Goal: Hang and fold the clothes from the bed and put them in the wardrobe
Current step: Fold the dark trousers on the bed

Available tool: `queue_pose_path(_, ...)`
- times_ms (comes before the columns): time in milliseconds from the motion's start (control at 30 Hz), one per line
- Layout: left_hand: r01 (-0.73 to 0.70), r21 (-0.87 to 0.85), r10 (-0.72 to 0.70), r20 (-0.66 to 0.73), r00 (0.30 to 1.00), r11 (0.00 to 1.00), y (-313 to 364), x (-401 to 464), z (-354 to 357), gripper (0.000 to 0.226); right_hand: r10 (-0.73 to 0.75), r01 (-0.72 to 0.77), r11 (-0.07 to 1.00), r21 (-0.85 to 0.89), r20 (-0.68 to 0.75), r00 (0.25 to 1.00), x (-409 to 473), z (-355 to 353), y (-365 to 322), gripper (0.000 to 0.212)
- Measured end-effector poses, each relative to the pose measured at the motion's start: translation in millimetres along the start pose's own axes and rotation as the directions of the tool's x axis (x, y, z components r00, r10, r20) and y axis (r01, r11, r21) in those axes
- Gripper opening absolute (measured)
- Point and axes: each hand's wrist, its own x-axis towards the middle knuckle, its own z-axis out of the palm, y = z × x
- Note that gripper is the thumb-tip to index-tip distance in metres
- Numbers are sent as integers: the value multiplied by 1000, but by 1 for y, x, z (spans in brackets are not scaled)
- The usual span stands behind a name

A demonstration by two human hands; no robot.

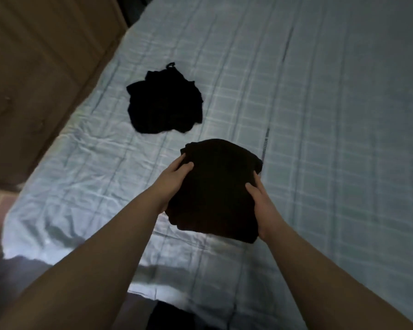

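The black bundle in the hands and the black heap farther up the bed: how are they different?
The bundle is folded into a neat block; the heap lies crumpled with ragged edges. The left hand and right hand grip the bundle's sides; nothing touches the heap. Both are black cloth over the pale checked bed.

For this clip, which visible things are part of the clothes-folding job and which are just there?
Part of the job:
- folded dark garment, gripped at its sides by the left hand and right hand
- crumpled black garment, lying loose on the bed, untouched
- bed with the pale checked cover

Just there:
- brown wooden furniture beside the bed; whether it is the wardrobe is unclear
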Motion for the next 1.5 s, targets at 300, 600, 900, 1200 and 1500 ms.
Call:
queue_pose_path(300, -429, -52, 363, -448, 817, 902, 60, -245, -149, 48, -377, 468, 870, -154, 405, 833, -132, 195, -84, 56)
queue_pose_path(600, -639, -94, 329, -796, 509, 763, -22, -504, -311, 53, -362, 692, 709, -135, 773, 521, -297, 431, -25, 57)
queue_pose_path(900, -738, 25, 244, -951, 191, 675, -141, -699, -433, 54, -266, 790, 613, 16, 946, 187, -448, 611, 78, 57)
queue_pose_path(1200, -767, 48, 147, -987, 60, 640, -160, -705, -515, 62, -139, 768, 641, 16, 986, 96, -444, 727, 101, 64)
queue_pose_path(1500, -658, 87, 108, -994, -9, 748, -88, -615, -624, 55, -88, 770, 635, -57, 985, 146, -335, 842, 66, 61)
